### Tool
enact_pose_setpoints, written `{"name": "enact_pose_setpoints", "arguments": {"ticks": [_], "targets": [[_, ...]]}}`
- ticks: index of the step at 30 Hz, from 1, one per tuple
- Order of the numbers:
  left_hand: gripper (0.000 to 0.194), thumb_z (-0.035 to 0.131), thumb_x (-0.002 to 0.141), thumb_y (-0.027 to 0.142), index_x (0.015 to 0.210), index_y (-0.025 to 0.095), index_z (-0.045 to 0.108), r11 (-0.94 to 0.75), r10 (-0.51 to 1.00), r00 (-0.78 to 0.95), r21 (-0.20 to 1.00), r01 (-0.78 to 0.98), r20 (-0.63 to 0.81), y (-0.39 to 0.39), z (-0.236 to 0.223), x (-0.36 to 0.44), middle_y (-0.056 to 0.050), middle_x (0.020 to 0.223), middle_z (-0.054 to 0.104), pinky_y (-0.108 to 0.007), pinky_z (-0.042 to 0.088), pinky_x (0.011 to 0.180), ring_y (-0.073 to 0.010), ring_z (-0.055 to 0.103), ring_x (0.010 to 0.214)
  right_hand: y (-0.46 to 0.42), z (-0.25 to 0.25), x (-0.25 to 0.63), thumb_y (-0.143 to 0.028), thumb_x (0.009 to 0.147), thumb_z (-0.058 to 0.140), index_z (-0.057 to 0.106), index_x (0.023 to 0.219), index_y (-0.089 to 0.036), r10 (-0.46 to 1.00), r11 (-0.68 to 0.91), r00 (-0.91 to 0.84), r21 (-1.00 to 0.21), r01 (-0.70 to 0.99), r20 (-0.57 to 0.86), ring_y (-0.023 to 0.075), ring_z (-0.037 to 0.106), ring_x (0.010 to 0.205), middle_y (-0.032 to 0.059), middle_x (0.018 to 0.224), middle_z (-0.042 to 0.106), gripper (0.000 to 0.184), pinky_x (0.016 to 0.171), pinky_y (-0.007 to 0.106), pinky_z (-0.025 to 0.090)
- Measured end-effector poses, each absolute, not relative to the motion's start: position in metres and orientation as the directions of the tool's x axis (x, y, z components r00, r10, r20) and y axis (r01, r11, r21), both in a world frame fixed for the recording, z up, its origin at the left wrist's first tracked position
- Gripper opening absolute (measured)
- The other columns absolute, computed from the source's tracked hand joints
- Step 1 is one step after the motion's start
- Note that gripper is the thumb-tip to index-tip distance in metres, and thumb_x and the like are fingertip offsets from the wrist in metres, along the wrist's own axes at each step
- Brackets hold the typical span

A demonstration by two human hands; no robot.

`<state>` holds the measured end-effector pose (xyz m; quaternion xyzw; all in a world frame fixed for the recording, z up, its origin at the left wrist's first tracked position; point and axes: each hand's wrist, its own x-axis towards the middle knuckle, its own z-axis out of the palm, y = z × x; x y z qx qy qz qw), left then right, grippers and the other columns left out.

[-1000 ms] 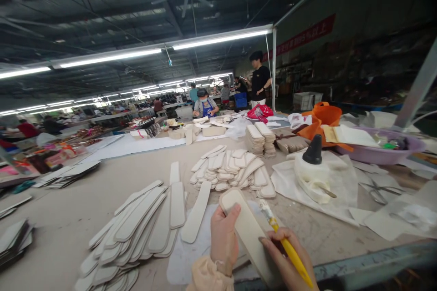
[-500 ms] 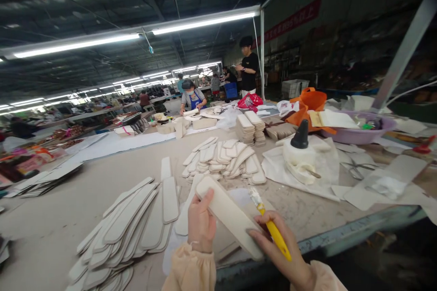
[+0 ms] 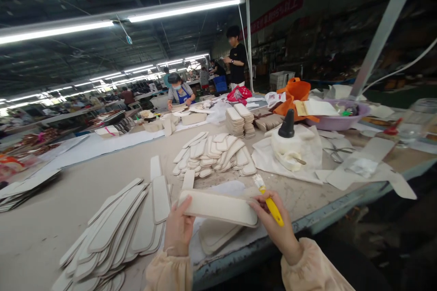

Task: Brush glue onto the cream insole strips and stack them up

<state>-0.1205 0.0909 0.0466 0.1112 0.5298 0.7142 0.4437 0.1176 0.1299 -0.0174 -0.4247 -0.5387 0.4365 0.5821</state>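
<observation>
A long off-white panel with rounded corners (image 3: 218, 207) is held slightly tilted above the table's front edge. My left hand (image 3: 179, 227) is closed on its left end, thumb on top. My right hand (image 3: 276, 227) has a yellow-handled brush (image 3: 274, 211) in its grip, white paste on the bristles, and its fingertips are at the panel's right end. Beneath the panel lie more flat pieces (image 3: 216, 238) on a white sheet, partly hidden. To the left is a fanned pile of similar long panels (image 3: 116, 223). Beyond my hands sits a heap of shorter panels (image 3: 213, 152).
A white container with a black nozzle (image 3: 287, 141) stands on a plastic sheet at right, scissors (image 3: 337, 150) beside it. Farther back are stacked pieces (image 3: 239, 120), an orange bag (image 3: 293, 95) and a purple basin (image 3: 337, 120). A co-worker in a blue apron (image 3: 180, 93) works across the table.
The panel has swung from a steep slant to nearly level, and my left hand has moved lower and to the left. The brush remains in my right hand. The view has shifted to the right.
</observation>
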Motion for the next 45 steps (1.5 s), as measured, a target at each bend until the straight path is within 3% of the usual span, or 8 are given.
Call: {"name": "enact_pose_setpoints", "arguments": {"ticks": [6, 10, 14, 18, 24, 32, 38, 45], "targets": [[0.026, 0.083, 0.056, 0.025, 0.067, 0.013, 0.063, 0.284, 0.785, -0.436, 0.882, -0.377, -0.439, 0.055, 0.010, -0.138, 0.001, 0.063, 0.064, -0.018, 0.046, 0.050, -0.0102, 0.057, 0.056, 0.154, -0.030, 0.121, -0.038, 0.083, 0.059, 0.045, 0.096, -0.022, 0.945, 0.314, 0.024, -0.925, 0.217, 0.326, 0.0181, 0.065, 0.078, 0.0048, 0.096, 0.066, 0.024, 0.073, 0.032, 0.052], [0.037, 0.083, 0.053, 0.041, 0.063, 0.014, 0.060, 0.412, 0.788, -0.412, 0.889, -0.199, -0.457, 0.046, -0.008, -0.142, 0.002, 0.058, 0.061, -0.022, 0.046, 0.052, -0.0118, 0.055, 0.055, 0.164, -0.040, 0.114, -0.033, 0.089, 0.050, 0.048, 0.101, -0.022, 0.929, 0.355, -0.062, -0.836, 0.419, 0.364, 0.0193, 0.066, 0.076, 0.0041, 0.089, 0.066, 0.017, 0.070, 0.033, 0.052], [0.039, 0.081, 0.053, 0.047, 0.065, 0.015, 0.061, 0.437, 0.794, -0.396, 0.885, -0.158, -0.462, 0.046, -0.014, -0.142, 0.000, 0.059, 0.062, -0.025, 0.047, 0.053, -0.0151, 0.058, 0.055, 0.163, -0.042, 0.104, -0.026, 0.089, 0.049, 0.051, 0.099, -0.021, 0.852, 0.486, -0.164, -0.633, 0.602, 0.497, 0.0265, 0.061, 0.102, 0.0111, 0.102, 0.066, 0.012, 0.087, 0.043, 0.049], [0.037, 0.081, 0.055, 0.045, 0.070, 0.015, 0.064, 0.451, 0.791, -0.375, 0.875, -0.177, -0.484, 0.046, -0.015, -0.140, -0.001, 0.062, 0.064, -0.028, 0.050, 0.056, -0.0165, 0.059, 0.058, 0.136, -0.038, 0.081, -0.029, 0.088, 0.054, 0.055, 0.100, -0.020, 0.734, 0.677, -0.448, -0.494, 0.546, 0.510, 0.0258, 0.045, 0.127, 0.0121, 0.116, 0.062, 0.015, 0.107, 0.047, 0.033], [0.035, 0.082, 0.054, 0.044, 0.070, 0.017, 0.065, 0.471, 0.783, -0.340, 0.854, -0.223, -0.521, 0.047, -0.017, -0.141, 0.000, 0.062, 0.063, -0.029, 0.051, 0.057, -0.0176, 0.060, 0.060, 0.098, -0.044, 0.048, -0.050, 0.085, 0.057, 0.058, 0.105, -0.020, 0.580, 0.789, -0.720, -0.483, 0.380, 0.381, 0.0217, 0.037, 0.133, 0.0098, 0.118, 0.063, 0.036, 0.114, 0.042, 0.020], [0.033, 0.079, 0.057, 0.044, 0.070, 0.017, 0.066, 0.497, 0.784, -0.354, 0.858, -0.133, -0.509, 0.046, -0.021, -0.146, 0.001, 0.060, 0.063, -0.028, 0.050, 0.056, -0.0171, 0.059, 0.059, 0.114, -0.041, 0.076, -0.047, 0.083, 0.060, 0.057, 0.104, -0.020, 0.701, 0.691, -0.631, -0.538, 0.483, 0.334, 0.0235, 0.041, 0.131, 0.0107, 0.117, 0.063, 0.035, 0.112, 0.044, 0.023], [0.034, 0.081, 0.054, 0.044, 0.060, 0.017, 0.060, 0.494, 0.778, -0.353, 0.853, -0.165, -0.519, 0.048, -0.028, -0.149, 0.002, 0.056, 0.061, -0.026, 0.048, 0.053, -0.0146, 0.057, 0.054, 0.137, -0.051, 0.110, -0.037, 0.085, 0.060, 0.055, 0.106, -0.018, 0.770, 0.638, -0.520, -0.443, 0.630, 0.370, 0.0278, 0.047, 0.126, 0.0149, 0.121, 0.061, 0.029, 0.107, 0.050, 0.032], [0.032, 0.080, 0.057, 0.040, 0.069, 0.017, 0.062, 0.511, 0.736, -0.352, 0.815, -0.273, -0.579, 0.048, -0.021, -0.151, -0.002, 0.064, 0.067, -0.026, 0.050, 0.055, -0.0154, 0.062, 0.058, 0.149, -0.077, 0.116, -0.042, 0.087, 0.054, 0.054, 0.105, -0.020, 0.714, 0.693, -0.545, -0.341, 0.635, 0.439, 0.0298, 0.050, 0.122, 0.0140, 0.119, 0.063, 0.028, 0.105, 0.055, 0.029]]}}
